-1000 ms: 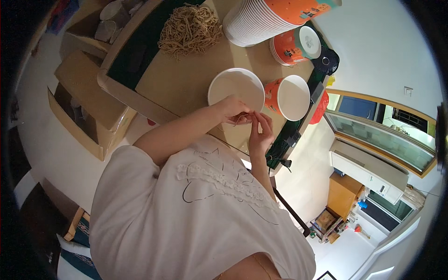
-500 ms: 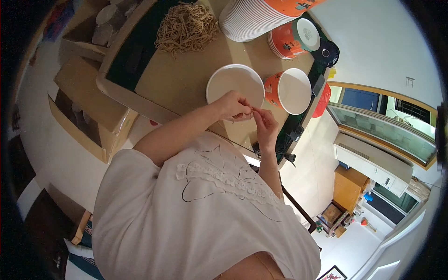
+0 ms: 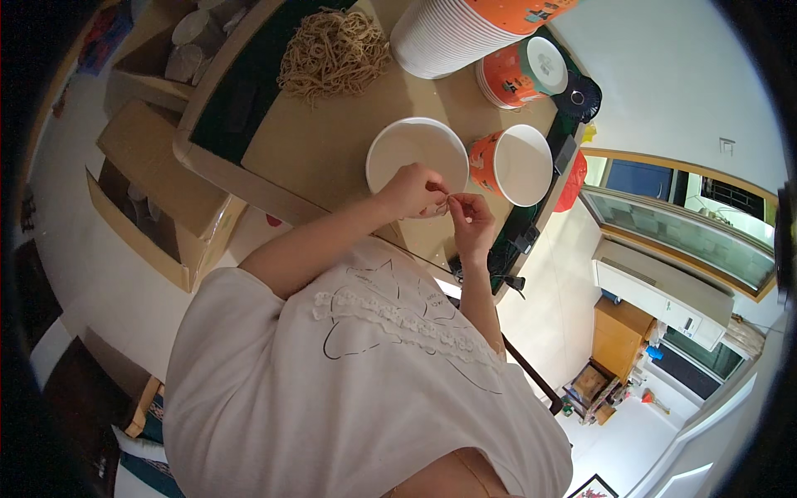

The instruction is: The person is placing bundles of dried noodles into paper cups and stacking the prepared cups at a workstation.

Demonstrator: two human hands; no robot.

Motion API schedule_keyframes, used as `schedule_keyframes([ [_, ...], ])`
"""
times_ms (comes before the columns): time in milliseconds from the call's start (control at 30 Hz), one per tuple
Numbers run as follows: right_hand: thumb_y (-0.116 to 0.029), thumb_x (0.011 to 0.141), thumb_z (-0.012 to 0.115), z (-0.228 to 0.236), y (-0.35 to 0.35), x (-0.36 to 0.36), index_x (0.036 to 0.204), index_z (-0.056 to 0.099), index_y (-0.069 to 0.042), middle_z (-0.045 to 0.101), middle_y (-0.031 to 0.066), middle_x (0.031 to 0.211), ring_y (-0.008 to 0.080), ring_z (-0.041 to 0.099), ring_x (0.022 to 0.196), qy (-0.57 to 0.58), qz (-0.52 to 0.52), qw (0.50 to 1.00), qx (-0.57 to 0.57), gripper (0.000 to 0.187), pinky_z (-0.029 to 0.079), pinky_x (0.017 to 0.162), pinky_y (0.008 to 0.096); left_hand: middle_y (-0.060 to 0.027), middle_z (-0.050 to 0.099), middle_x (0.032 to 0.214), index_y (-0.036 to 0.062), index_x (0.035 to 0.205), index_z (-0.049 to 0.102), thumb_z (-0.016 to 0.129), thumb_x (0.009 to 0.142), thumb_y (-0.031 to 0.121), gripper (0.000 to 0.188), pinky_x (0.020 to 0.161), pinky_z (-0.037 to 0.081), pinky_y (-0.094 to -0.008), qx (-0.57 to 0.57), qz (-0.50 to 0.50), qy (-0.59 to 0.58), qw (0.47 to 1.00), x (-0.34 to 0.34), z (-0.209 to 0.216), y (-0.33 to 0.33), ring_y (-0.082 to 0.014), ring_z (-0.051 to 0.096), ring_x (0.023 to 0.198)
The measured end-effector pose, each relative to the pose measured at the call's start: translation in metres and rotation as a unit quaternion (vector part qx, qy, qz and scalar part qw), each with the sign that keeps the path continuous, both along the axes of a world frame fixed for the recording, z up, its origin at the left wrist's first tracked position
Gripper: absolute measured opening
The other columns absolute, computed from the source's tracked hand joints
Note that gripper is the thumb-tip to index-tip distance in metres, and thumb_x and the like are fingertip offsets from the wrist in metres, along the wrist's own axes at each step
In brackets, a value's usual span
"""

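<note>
My left hand (image 3: 411, 191) and my right hand (image 3: 473, 226) meet in front of me, over the near rim of a wide white paper tub (image 3: 413, 148). Thumb and forefinger of each are pinched together on a thin tan strand, mostly hidden by the fingers. The tub's opening faces up, and its inside looks white. Just right of it stands a smaller orange-patterned paper tub (image 3: 525, 166), also open at the top. A tangled heap of tan strands (image 3: 332, 54) lies at the far left of the cardboard sheet (image 3: 307, 141).
A tall stack of nested paper tubs (image 3: 452, 37) leans at the back. Beside it, a shorter upside-down stack (image 3: 510, 73) sits near a black round object (image 3: 579, 98). Dark devices and a cable line the table's right edge. Open cardboard boxes (image 3: 162, 183) stand on the left.
My fingers have shifted slightly at the pinch, with the right hand's fingers a little more spread. The tubs and heap appear marginally lower in view.
</note>
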State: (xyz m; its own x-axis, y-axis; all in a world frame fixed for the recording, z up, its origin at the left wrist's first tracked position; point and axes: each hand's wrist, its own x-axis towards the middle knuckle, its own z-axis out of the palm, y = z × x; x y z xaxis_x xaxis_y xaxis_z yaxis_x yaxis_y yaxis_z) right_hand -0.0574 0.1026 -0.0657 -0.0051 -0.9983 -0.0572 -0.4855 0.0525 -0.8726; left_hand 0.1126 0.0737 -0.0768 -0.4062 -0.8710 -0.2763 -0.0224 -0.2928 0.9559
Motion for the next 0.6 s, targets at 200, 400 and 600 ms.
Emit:
schedule_keyframes([
  [200, -0.004, 0.076, 0.067, 0.028, 0.001, 0.024, 0.089, 0.059, -0.003, 0.061, 0.0043, 0.078, 0.0101, 0.052, 0.057, 0.080, 0.018, 0.996, -0.027, 0.015, 0.043, 0.054, 0.0222, -0.0071, 0.064, 0.067, -0.0015, 0.083, 0.063, 0.061, 0.079, 0.009, 0.011, 0.045, 0.044, -0.0255, -0.064, 0.051, -0.063, 0.995, -0.002, -0.002, 0.001, -0.0110, 0.056, 0.048],
  [400, -0.001, 0.077, 0.064, 0.015, 0.003, 0.020, 0.090, 0.058, -0.002, 0.062, 0.0055, 0.073, 0.0100, 0.053, 0.054, 0.080, 0.029, 0.996, -0.027, 0.014, 0.044, 0.051, 0.0236, -0.0133, 0.065, 0.073, 0.0016, 0.080, 0.063, 0.061, 0.075, 0.011, 0.011, 0.065, 0.051, -0.0329, -0.046, 0.060, -0.074, 0.994, 0.000, -0.002, -0.002, -0.0237, 0.065, 0.069],
  [600, -0.001, 0.078, 0.063, 0.006, 0.002, 0.020, 0.084, 0.059, -0.001, 0.061, 0.0064, 0.070, 0.0100, 0.054, 0.055, 0.064, 0.025, 0.997, -0.037, 0.007, 0.044, 0.051, 0.0238, -0.0137, 0.065, 0.074, 0.0012, 0.077, 0.062, 0.062, 0.073, 0.013, 0.012, 0.065, 0.051, -0.0336, -0.025, 0.075, -0.074, 0.994, 0.000, -0.001, -0.003, -0.0252, 0.065, 0.070],
])
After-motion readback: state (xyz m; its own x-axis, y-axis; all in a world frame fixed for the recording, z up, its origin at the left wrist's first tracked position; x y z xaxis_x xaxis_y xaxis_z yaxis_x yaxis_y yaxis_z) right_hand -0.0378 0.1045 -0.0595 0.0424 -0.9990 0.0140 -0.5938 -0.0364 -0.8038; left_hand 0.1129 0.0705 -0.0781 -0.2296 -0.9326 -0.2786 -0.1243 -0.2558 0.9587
